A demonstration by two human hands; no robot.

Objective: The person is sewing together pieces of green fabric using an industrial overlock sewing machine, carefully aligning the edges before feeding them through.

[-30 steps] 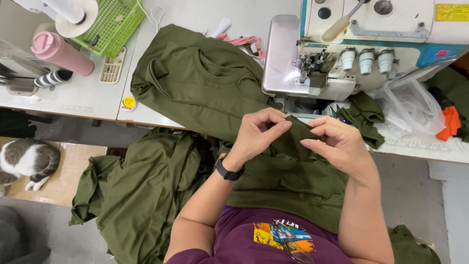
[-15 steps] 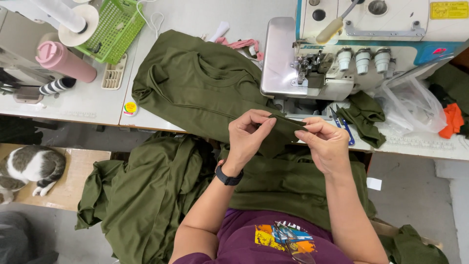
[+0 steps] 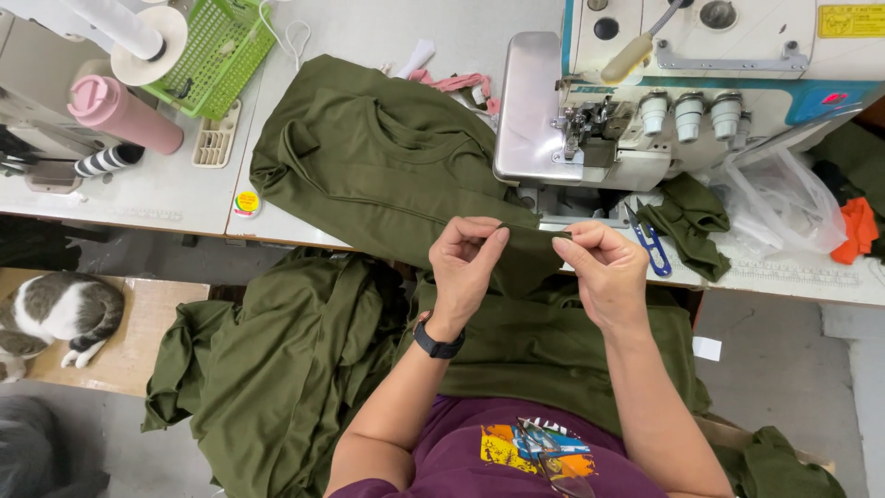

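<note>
A: What changed?
B: Both hands moved up to the table edge. The left hand [image 3: 466, 263] and right hand [image 3: 604, 272] pinch the green cloth [image 3: 530, 254].
A: Any labels?
B: A yellow sticker [image 3: 850, 20] on the sewing machine [image 3: 701, 83].

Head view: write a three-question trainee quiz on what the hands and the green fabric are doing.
1. True or false: both hands pinch the edge of the olive green fabric.
2. Which lies nearest the right hand? A) pink bottle B) blue thread snips C) green basket
3. Fill in: the left hand has a black ____ on its wrist.

Key: 1 true, the fabric edge is stretched between the fingertips just in front of the sewing machine. 2 B, the blue thread snips lie on the table beside that hand. 3 watch.
</note>
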